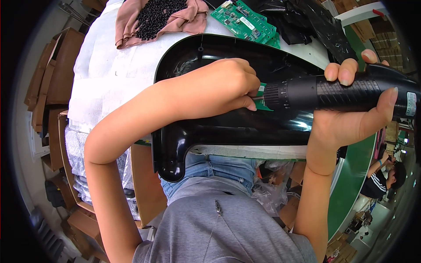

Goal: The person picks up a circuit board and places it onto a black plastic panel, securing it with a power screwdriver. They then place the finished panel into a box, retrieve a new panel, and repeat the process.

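My right hand (355, 118) is wrapped round a black electric screwdriver (302, 93), which lies level with its bit pointing left. Curled over the tip of the bit, my left hand (239, 83) has its thumb and fingers pinched together; what they hold is hidden. Under both hands lies a large black plastic housing (245, 136), hollow side up, with a rounded arm at its lower left. Part of a green circuit board (265, 106) shows inside the housing, between my left fingers and the screwdriver's collar.
Many small black screws (158, 15) are heaped on a pinkish-brown cloth (195, 17) at the back left. Green circuit boards (243, 24) lie stacked behind the housing, beside black plastic bags (302, 22). A cardboard box (147, 179) stands at the near left. Far right, another person (381, 182) sits.
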The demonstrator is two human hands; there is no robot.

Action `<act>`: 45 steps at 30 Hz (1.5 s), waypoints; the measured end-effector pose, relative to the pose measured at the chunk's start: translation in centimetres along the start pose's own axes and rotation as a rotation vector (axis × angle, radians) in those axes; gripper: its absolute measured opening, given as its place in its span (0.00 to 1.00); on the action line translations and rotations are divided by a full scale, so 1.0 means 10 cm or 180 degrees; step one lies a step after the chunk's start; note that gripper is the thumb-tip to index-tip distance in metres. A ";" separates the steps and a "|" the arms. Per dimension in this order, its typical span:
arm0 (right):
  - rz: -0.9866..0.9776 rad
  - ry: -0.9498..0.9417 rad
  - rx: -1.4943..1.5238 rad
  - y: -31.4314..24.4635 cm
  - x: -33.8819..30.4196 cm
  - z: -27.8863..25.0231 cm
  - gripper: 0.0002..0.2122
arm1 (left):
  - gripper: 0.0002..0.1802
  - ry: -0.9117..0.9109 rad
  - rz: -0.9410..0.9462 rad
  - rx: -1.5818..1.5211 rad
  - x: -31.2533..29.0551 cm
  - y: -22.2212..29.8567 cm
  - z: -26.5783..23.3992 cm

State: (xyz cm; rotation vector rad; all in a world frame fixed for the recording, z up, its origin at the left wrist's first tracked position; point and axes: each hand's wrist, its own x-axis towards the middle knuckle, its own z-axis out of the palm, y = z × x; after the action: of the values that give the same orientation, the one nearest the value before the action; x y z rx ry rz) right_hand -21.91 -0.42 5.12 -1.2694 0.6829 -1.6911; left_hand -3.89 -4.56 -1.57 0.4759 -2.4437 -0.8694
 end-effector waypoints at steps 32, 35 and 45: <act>-0.0871 0.0262 -0.1162 0.24 0.15 -0.19 0.14 | 0.24 -0.0215 -0.0051 0.1341 -0.14 -0.15 -0.01; -0.0915 0.0260 -0.1245 0.23 0.15 -0.19 0.14 | 0.23 -0.0258 -0.0040 0.1373 -0.13 -0.15 -0.01; -0.1089 0.0038 -0.1484 0.23 0.10 -0.10 0.13 | 0.27 -0.0368 -0.0162 0.1259 -0.14 -0.12 -0.02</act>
State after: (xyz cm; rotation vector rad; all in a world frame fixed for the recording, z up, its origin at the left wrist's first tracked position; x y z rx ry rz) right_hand -22.22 -2.47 3.34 -1.7841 0.9466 -1.8773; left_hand -2.46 -4.93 -2.69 0.6443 -2.7306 -0.4382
